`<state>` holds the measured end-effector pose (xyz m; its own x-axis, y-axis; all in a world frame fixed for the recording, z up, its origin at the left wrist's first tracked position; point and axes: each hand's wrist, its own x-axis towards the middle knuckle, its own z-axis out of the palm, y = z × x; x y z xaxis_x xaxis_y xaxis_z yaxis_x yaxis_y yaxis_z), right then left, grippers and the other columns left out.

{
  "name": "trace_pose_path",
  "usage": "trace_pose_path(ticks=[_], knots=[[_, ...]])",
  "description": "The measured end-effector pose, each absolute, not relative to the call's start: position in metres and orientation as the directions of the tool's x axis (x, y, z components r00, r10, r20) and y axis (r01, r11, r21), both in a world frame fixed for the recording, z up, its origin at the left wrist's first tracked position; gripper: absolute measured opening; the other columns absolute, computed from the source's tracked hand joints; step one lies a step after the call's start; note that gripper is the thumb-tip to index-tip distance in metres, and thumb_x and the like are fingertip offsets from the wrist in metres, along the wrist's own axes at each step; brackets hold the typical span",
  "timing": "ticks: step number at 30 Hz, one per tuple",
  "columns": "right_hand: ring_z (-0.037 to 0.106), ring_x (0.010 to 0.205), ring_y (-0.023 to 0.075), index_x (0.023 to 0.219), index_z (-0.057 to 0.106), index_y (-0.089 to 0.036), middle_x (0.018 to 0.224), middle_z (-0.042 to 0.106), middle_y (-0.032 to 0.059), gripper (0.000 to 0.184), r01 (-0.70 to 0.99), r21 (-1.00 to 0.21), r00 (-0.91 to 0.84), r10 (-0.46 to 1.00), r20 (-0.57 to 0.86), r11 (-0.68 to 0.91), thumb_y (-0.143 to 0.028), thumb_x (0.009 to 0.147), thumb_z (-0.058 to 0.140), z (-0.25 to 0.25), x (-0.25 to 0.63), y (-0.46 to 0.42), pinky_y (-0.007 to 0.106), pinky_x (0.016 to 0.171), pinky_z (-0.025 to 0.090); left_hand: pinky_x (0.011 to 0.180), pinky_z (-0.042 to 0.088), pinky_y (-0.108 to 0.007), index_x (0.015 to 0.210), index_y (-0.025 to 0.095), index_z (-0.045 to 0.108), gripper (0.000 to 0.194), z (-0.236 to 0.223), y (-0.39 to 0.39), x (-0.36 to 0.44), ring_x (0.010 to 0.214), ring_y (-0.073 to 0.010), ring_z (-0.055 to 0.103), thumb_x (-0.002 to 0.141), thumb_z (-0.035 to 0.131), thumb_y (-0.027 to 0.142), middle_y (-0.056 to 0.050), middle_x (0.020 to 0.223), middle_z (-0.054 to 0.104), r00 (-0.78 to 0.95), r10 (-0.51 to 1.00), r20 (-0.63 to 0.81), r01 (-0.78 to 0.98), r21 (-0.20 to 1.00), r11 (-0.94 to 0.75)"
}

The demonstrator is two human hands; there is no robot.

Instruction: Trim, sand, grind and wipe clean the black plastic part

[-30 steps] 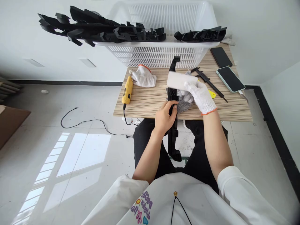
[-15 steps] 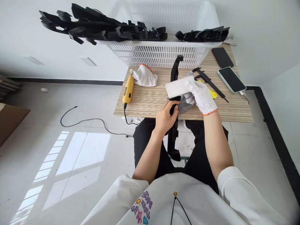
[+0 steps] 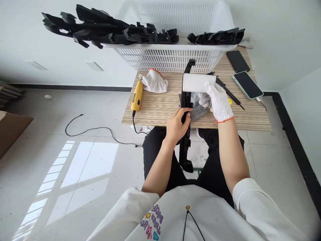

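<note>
My bare left hand (image 3: 178, 123) grips a long black plastic trim part (image 3: 185, 147), which runs from over my lap across the table's front edge toward the basket. In its white knit glove with an orange cuff, my right hand (image 3: 217, 100) pinches a white rectangular block (image 3: 198, 82). The block lies crosswise over the upper stretch of the black part; whether they touch I cannot tell. Beneath the right hand is a grey cloth (image 3: 199, 112) on the table, partly hidden. A black caliper (image 3: 229, 92) lies just beyond that hand, partly covered by it.
A white plastic basket (image 3: 173, 48) stands at the back, with several black plastic parts (image 3: 112, 31) across its rim. On the wood-grain table (image 3: 160, 113) lie a yellow corded tool (image 3: 136, 97), a white glove (image 3: 155, 82) and two phones (image 3: 248, 85). A black cable (image 3: 100, 128) trails over the floor.
My right hand has turned the white block from a slant to nearly level and moved it slightly right and away from me. The left hand and the black part stay put.
</note>
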<state>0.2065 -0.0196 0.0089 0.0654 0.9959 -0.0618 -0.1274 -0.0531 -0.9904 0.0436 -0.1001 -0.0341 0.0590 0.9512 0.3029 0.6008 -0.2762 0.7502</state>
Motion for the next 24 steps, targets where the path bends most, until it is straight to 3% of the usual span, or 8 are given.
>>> trace_pose_path(ticks=[6,9,14,18,24], knots=[[0.049,0.045,0.0094,0.084,0.06,-0.027,0.066,0.063,-0.0033,0.043,-0.256,-0.965,0.119,0.989,-0.083,-0.05,-0.064,0.073,0.079,0.0119,0.2093,-0.0198,0.021,0.037,0.033,0.064,0.041,-0.027,0.112,0.027,0.068,0.02,-0.0345,-0.0992,0.0438,0.066,-0.0127,0.058,0.099,0.053,0.028,-0.001,0.107,0.074,0.056,0.949,0.311,0.595,0.753,-0.282],[0.051,0.045,0.0106,0.082,0.063,-0.027,0.065,0.064,-0.0026,0.042,-0.205,-0.972,0.014,0.993,-0.121,-0.115,-0.062,0.069,0.082,0.0129,0.2098,-0.0208,0.021,0.035,0.036,0.063,0.041,-0.027,0.112,0.027,0.068,0.02,-0.034,-0.0996,0.0438,0.062,-0.0119,0.055,0.099,0.053,0.029,-0.001,0.105,0.074,0.053,0.951,0.306,0.598,0.752,-0.276],[0.054,0.047,0.0107,0.086,0.063,-0.028,0.07,0.069,-0.0021,0.04,-0.223,-0.971,0.107,0.988,-0.112,-0.086,-0.063,0.076,0.077,0.0143,0.2094,-0.0217,0.021,0.035,0.037,0.062,0.041,-0.027,0.112,0.027,0.068,0.021,-0.0335,-0.0999,0.0436,0.063,-0.0125,0.056,0.099,0.052,0.029,-0.002,0.106,0.074,0.054,0.951,0.303,0.603,0.75,-0.273],[0.055,0.046,0.0121,0.083,0.062,-0.026,0.065,0.066,-0.0015,0.038,-0.142,-0.98,-0.028,0.99,-0.136,-0.139,-0.06,0.076,0.078,0.0126,0.2076,-0.0229,0.022,0.036,0.037,0.065,0.044,-0.027,0.112,0.027,0.068,0.021,-0.0334,-0.0993,0.0436,0.073,-0.0149,0.063,0.099,0.052,0.029,-0.002,0.109,0.074,0.055,0.952,0.301,0.6,0.752,-0.273],[0.054,0.045,0.013,0.088,0.061,-0.029,0.063,0.063,-0.0032,0.04,-0.161,-0.986,0.116,0.991,-0.065,-0.046,-0.068,0.08,0.07,0.0091,0.2071,-0.0197,0.023,0.037,0.038,0.066,0.044,-0.028,0.112,0.027,0.068,0.02,-0.0338,-0.0993,0.0439,0.075,-0.0153,0.064,0.099,0.052,0.028,-0.002,0.108,0.074,0.055,0.953,0.299,0.598,0.754,-0.271]])
